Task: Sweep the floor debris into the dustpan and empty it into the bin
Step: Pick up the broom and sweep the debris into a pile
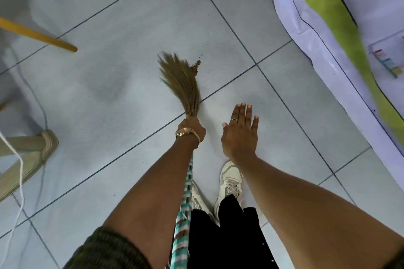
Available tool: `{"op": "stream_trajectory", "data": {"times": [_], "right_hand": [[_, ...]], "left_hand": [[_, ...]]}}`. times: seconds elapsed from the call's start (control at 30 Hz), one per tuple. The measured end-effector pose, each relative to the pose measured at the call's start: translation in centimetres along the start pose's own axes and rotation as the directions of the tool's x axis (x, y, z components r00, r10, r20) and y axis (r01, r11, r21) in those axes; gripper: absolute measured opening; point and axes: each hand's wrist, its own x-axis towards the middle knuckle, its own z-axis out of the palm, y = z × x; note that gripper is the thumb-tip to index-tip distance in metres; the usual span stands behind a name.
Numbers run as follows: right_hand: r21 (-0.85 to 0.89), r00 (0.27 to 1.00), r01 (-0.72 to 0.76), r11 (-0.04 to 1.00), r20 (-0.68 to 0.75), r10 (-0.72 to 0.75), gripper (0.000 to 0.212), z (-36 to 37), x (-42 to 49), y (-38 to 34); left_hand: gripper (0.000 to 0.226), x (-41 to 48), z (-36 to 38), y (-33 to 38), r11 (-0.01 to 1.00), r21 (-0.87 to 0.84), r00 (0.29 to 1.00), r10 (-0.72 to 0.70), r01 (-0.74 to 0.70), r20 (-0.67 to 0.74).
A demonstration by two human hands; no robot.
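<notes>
My left hand (192, 130) grips a grass broom (182, 82) just below its straw head, and the teal-striped handle runs back under my forearm. The bristles fan out on the grey tiled floor (109, 67). A small pile of brown debris (196, 67) lies against the right edge of the bristles, with a few loose specks beyond it. My right hand (239, 131) hovers flat, palm down, fingers together, to the right of the broom and holds nothing. No dustpan or bin is in view.
A white and lime-green plastic banner (328, 17) lies along the right side of the floor. Yellow wooden legs (39, 36) and a beige furniture base (32, 157) stand at the left, with a white cord (20, 177) trailing. My white shoes (230, 181) are below.
</notes>
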Motion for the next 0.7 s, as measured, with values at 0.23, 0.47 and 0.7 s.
{"op": "stream_trajectory", "data": {"times": [0.23,0.47,0.7], "right_hand": [[0.012,1.0,-0.015,1.0,0.026,0.014,0.064,-0.8,0.9,1.5],[0.071,0.999,-0.04,0.997,-0.004,0.04,0.064,-3.5,0.6,3.2],[0.195,0.994,-0.106,0.975,-0.015,0.111,0.062,-6.2,-3.4,4.6]], "left_hand": [[0.045,2.3,-3.2,4.1,0.998,0.042,0.996,0.054,-0.051,-0.07],[0.045,2.1,-7.4,6.5,0.995,0.082,0.985,0.071,-0.058,-0.156],[0.056,-3.7,-10.6,3.6,0.892,0.44,0.934,0.239,-0.104,-0.264]]}}
